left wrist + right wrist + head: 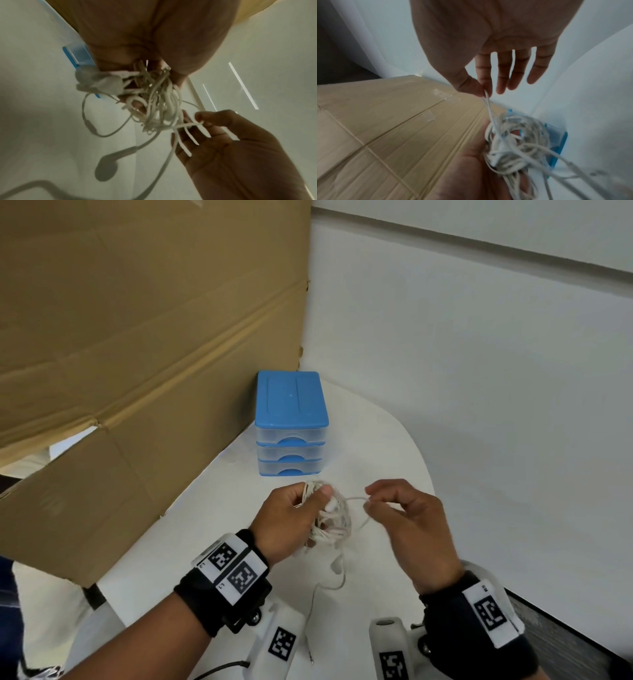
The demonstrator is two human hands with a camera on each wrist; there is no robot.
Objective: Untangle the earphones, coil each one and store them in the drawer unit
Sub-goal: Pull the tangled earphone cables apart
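A tangled bundle of white earphones point(329, 518) hangs above the white table, gripped by my left hand point(294, 518). The same bundle point(159, 105) fills the left wrist view, with an earbud point(107, 167) dangling below. My right hand point(368, 503) pinches one loop of cable between thumb and forefinger just right of the bundle; the pinch point(485, 93) shows in the right wrist view, other fingers spread. A loose cable with a plug point(310, 655) trails toward me. The blue-topped drawer unit point(291, 422) stands behind the hands, its three drawers closed.
A large cardboard sheet point(137, 337) leans along the left side, behind the drawer unit. A white wall point(479, 371) rises at the right. The table's curved edge point(423, 460) runs close to my right hand. A dark floor strip point(565, 631) lies at lower right.
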